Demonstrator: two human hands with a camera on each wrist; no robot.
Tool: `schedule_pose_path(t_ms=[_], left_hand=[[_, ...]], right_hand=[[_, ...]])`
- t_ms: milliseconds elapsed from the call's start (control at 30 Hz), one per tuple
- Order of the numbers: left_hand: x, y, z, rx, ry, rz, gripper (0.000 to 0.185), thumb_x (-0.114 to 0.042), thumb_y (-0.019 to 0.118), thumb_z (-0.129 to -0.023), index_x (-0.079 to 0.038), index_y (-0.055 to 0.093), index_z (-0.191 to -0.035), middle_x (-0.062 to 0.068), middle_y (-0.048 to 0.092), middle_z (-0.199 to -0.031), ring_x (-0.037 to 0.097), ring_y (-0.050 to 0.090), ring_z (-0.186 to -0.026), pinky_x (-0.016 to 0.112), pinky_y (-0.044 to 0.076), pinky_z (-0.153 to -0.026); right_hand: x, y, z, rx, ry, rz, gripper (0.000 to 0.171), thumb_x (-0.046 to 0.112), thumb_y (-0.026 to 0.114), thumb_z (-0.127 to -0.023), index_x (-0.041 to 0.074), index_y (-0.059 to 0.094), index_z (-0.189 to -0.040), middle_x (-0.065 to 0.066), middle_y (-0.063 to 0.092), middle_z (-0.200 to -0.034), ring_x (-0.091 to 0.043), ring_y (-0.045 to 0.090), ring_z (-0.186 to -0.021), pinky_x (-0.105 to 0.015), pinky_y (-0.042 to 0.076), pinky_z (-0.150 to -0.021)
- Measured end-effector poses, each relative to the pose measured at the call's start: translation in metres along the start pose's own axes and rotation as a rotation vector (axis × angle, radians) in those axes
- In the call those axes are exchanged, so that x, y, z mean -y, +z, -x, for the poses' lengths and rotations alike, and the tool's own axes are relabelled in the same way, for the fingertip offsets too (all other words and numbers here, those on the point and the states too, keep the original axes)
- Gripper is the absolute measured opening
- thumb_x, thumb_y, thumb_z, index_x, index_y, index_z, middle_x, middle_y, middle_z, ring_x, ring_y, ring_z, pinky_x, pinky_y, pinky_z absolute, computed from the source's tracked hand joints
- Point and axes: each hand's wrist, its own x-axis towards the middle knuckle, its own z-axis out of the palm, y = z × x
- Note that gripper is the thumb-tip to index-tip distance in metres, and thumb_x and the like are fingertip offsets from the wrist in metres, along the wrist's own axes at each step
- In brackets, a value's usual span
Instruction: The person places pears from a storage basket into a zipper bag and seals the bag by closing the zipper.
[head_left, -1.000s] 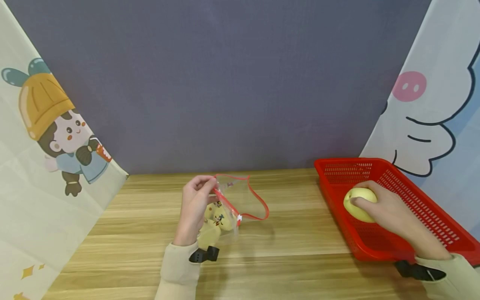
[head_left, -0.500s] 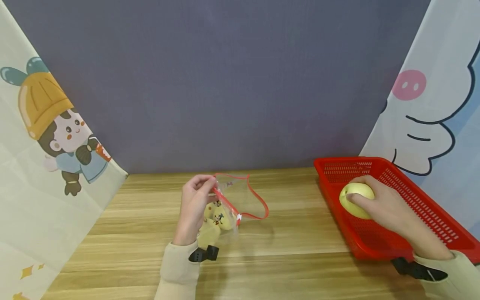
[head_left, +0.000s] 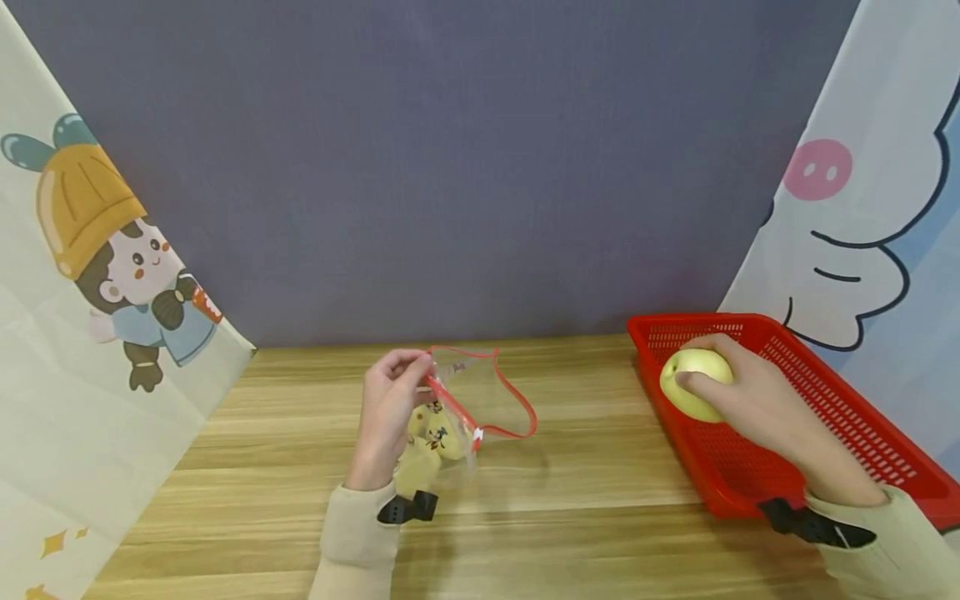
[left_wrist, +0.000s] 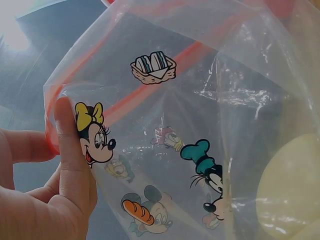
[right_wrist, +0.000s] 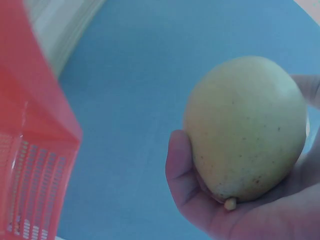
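My left hand [head_left: 390, 408] pinches the rim of a clear plastic zip bag [head_left: 491, 392] with a red zip edge and a white slider. Its mouth gapes to the right. Cartoon figures are printed on the bag, seen large in the left wrist view. Pale yellow fruits [head_left: 420, 467] lie inside its lower part, partly covered by my hand; one yellow fruit [left_wrist: 290, 190] shows through the film. Over the red basket [head_left: 678, 442], my right hand [head_left: 761, 400] grips a yellow pear [head_left: 693, 392]. In the right wrist view, fingers curl round the pear [right_wrist: 245, 130], its stub stem pointing down.
The red basket has slotted walls and stands at the right of the wooden table [head_left: 585, 475]. A grey-blue backdrop [head_left: 480, 167] rises behind the table. Printed cloth panels stand at the left [head_left: 67, 350] and right.
My right hand has moved up and left with the pear, towards the basket's left rim. My left hand and the bag have stayed in place.
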Motion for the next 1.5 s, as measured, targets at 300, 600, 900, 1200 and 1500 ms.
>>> schedule_pose_path(t_ms=[300, 600, 900, 1200, 1500], left_hand=[[0.001, 0.000, -0.001, -0.003, -0.001, -0.009, 0.014, -0.007, 0.063, -0.100, 0.003, 0.065, -0.109, 0.010, 0.065, -0.092, 0.021, 0.064, -0.077, 0.034, 0.063, -0.068], [0.000, 0.000, 0.000, -0.004, 0.003, -0.008, 0.013, -0.007, 0.063, -0.100, 0.003, 0.065, -0.109, 0.009, 0.066, -0.091, 0.021, 0.064, -0.076, 0.032, 0.063, -0.066], [-0.001, 0.001, 0.000, -0.005, 0.002, -0.010, 0.013, -0.007, 0.063, -0.100, 0.003, 0.065, -0.109, 0.009, 0.066, -0.091, 0.019, 0.065, -0.075, 0.033, 0.063, -0.068], [-0.002, 0.000, 0.000, -0.010, 0.001, -0.011, 0.014, -0.007, 0.063, -0.100, 0.003, 0.065, -0.109, 0.010, 0.066, -0.092, 0.020, 0.065, -0.076, 0.034, 0.063, -0.068], [-0.002, 0.000, 0.001, -0.009, -0.006, -0.013, 0.015, -0.007, 0.063, -0.100, 0.004, 0.064, -0.110, 0.011, 0.065, -0.092, 0.019, 0.064, -0.076, 0.034, 0.063, -0.069]], right_hand=[[0.022, 0.005, -0.007, -0.039, -0.014, -0.054, 0.042, 0.035, 0.061, -0.099, 0.008, 0.056, -0.131, -0.013, 0.062, -0.110, -0.027, 0.055, -0.087, -0.033, 0.048, -0.066], [0.039, 0.017, -0.013, -0.045, -0.033, -0.132, 0.037, 0.033, 0.062, -0.098, 0.012, 0.058, -0.128, -0.010, 0.063, -0.108, -0.025, 0.056, -0.083, -0.032, 0.050, -0.063], [0.049, 0.032, -0.018, -0.053, -0.033, -0.208, 0.038, 0.033, 0.062, -0.098, 0.013, 0.057, -0.130, -0.012, 0.061, -0.110, -0.026, 0.055, -0.085, -0.034, 0.051, -0.064], [0.062, 0.052, -0.023, -0.091, -0.084, -0.274, 0.036, 0.028, 0.065, -0.096, 0.011, 0.058, -0.127, -0.013, 0.061, -0.109, -0.028, 0.055, -0.085, -0.036, 0.051, -0.065], [0.071, 0.071, -0.027, -0.100, -0.101, -0.392, 0.040, 0.025, 0.067, -0.095, 0.012, 0.057, -0.131, -0.015, 0.060, -0.114, -0.029, 0.055, -0.086, -0.036, 0.051, -0.065]])
